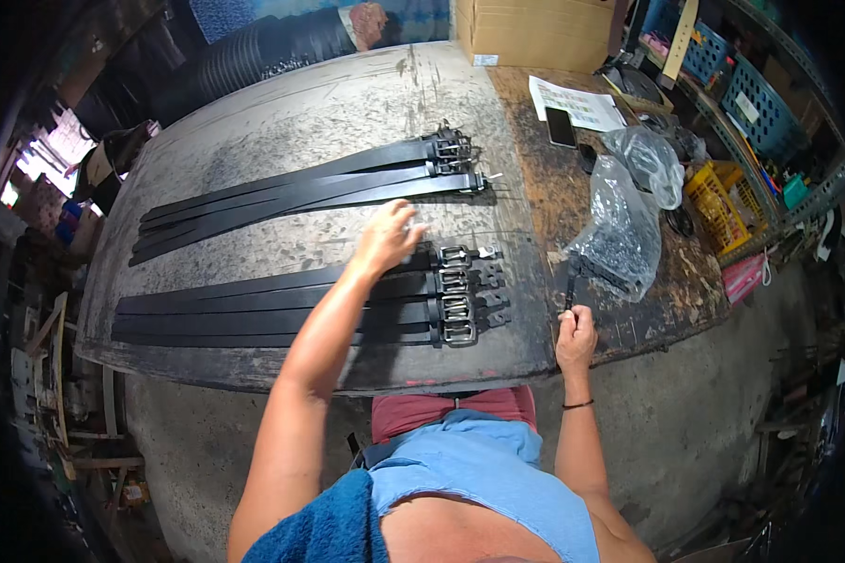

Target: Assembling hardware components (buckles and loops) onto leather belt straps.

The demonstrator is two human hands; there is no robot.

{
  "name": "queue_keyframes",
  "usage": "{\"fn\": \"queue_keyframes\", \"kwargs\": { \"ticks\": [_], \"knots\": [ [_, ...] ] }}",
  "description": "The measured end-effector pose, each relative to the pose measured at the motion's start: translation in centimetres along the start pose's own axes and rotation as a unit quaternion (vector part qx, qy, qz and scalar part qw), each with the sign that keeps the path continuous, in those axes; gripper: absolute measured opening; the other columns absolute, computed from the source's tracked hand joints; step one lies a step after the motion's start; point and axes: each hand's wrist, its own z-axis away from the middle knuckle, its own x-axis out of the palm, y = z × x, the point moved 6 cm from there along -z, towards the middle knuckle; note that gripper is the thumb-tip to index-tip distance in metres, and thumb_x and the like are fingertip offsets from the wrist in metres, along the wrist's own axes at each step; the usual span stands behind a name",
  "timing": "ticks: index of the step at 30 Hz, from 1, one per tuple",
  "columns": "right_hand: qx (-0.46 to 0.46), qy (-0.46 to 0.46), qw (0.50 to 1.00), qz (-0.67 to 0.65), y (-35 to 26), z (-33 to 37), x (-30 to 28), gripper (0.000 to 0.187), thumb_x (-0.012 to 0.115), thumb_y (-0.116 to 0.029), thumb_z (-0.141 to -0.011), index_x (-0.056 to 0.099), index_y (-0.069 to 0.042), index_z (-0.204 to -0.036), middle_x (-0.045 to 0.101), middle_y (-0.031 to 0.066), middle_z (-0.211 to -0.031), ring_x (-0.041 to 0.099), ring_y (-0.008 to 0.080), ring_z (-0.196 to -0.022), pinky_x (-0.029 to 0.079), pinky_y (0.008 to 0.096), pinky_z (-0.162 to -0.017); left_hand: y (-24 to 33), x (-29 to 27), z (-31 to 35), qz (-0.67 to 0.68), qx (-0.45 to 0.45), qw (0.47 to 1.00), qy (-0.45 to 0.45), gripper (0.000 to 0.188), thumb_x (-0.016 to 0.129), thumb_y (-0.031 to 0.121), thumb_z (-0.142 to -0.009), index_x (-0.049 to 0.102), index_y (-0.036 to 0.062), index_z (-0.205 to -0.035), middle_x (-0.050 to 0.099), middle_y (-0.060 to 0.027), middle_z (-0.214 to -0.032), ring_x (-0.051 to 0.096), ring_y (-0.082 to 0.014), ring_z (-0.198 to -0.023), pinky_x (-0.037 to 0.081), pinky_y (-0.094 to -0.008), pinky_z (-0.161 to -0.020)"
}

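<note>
Black belts with metal buckles lie in two groups on the worktable. The nearer group is spread side by side, with its silver buckles in a row at the right. The farther group overlaps, its buckles bunched together. My left hand hovers between the two groups, fingers apart, just short of the farther belts. At the table's right front, my right hand is closed around a slim black item that points away from me; its kind is not clear.
Beyond my right hand lie clear plastic bags, a phone and a printed sheet. A cardboard box stands at the back. Shelving with blue baskets and a yellow basket borders the table's right side.
</note>
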Motion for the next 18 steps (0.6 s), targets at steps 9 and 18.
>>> {"fn": "queue_keyframes", "kwargs": {
  "ticks": [9, 18],
  "knots": [
    [0.0, -0.011, 1.0, 0.019, -0.4, 0.0, 0.5, 0.011, 0.053, -0.014, -0.09, 0.055, -0.003, -0.091, 0.062, 0.0138, -0.08, 0.059, 0.0342, -0.078, 0.046, 0.043, -0.072, 1.5, 8.0, -7.9, -0.067, 0.007, 0.998, -0.004, 0.056, 0.065, 0.045, -0.084, 0.057, 0.0015, -0.118, 0.058, -0.0186, -0.116, 0.054, -0.034, -0.113, 0.043, -0.0437, -0.097],
    [0.005, 0.004, 1.0, 0.022, -0.2, 0.0, 0.1, 0.01, 0.054, -0.012, -0.089, 0.055, -0.002, -0.091, 0.059, 0.0163, -0.082, 0.058, 0.0359, -0.078, 0.045, 0.044, -0.071, 3.9, 8.7, -8.0, -0.143, 0.102, 0.984, 0.012, 0.046, 0.079, 0.043, -0.067, 0.063, 0.007, -0.091, 0.055, -0.0102, -0.09, 0.056, -0.0291, -0.087, 0.045, -0.0414, -0.077]
  ]
}}
